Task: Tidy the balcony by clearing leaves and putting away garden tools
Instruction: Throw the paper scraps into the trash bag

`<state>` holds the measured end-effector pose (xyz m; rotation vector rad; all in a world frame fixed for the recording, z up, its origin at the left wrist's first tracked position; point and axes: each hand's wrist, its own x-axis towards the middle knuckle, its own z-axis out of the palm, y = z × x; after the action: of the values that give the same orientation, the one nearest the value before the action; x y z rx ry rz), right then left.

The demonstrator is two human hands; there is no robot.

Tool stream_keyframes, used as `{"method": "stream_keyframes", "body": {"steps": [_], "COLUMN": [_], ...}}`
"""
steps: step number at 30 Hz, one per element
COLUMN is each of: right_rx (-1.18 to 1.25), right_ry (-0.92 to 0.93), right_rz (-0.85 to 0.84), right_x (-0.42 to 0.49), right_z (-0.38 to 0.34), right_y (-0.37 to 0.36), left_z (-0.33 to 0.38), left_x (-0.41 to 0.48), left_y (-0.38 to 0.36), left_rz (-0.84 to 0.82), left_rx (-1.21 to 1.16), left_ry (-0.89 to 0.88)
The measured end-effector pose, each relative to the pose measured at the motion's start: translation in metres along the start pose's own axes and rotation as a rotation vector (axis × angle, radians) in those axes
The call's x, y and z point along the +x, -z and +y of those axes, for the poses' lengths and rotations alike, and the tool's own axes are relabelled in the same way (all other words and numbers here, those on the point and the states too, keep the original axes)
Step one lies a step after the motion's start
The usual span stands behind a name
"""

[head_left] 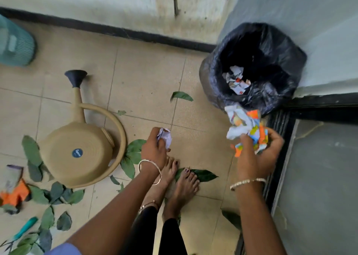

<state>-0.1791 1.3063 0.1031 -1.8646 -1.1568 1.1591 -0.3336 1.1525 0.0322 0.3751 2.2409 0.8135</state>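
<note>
Firmly, the right hand (259, 156) had its grip clamped on a wad of colourful paper (246, 125) just beside the black-lined bin (280, 92). The left hand (154, 150) had its grip curled round a white paper ball (164, 137). Leaves (182, 96) lay scattered on the tiled floor (147, 71) around a tipped watering can (77, 148) and a teal-handled tool (26, 228).

Teal ribbed container (13, 41) sat at far left, partly cut off. Beige tiled floor (151, 71) w/ black skirting (116, 30) along wall; dark door track (279, 138) at rt.
</note>
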Motion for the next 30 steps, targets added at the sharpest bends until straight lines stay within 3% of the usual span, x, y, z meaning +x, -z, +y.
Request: {"method": "stream_keyframes", "body": {"steps": [3, 7, 11, 14, 18, 21, 23, 25, 27, 30], "right_rx": [-0.007, -0.195, -0.182, -0.127, -0.172, -0.071, -0.097, -0.234, -0.347, -0.340], "right_ry": [0.012, -0.072, -0.046, -0.051, -0.335, -0.436, -0.359, -0.185, -0.037, -0.001], "right_rz": [0.027, 0.018, 0.019, -0.105, -0.294, -0.586, -0.780, -0.889, -0.903, -0.910], "right_x": [0.037, 0.069, 0.048, -0.003, -0.090, -0.144, -0.162, -0.164, -0.157, -0.135], "right_z": [-0.039, -0.077, -0.098, -0.097, -0.100, -0.123, -0.132, -0.135, -0.140, -0.146], "right_y": [-0.033, -0.068, -0.071, -0.060, -0.031, -0.012, -0.002, 0.006, 0.012, 0.018], "left_z": [0.019, 0.040, 0.056, 0.084, 0.111, 0.137, 0.143, 0.138, 0.140, 0.155], "left_x": [-0.007, -0.025, -0.047, -0.069, -0.090, -0.104, -0.112, -0.117, -0.119, -0.112], "left_y": [0.028, 0.055, 0.083, 0.113, 0.144, 0.156, 0.154, 0.144, 0.137, 0.124], "left_rz": [0.015, 0.032, 0.038, 0.062, 0.070, -0.136, -0.315, -0.368, -0.374, -0.343], "left_rx": [-0.143, -0.353, -0.421, -0.528, -0.604, -0.758, -0.773, -0.750, -0.789, -0.928], "left_ry": [0.048, 0.235, 0.415, 0.444, 0.448, 0.517, 0.543, 0.562, 0.579, 0.611]}}
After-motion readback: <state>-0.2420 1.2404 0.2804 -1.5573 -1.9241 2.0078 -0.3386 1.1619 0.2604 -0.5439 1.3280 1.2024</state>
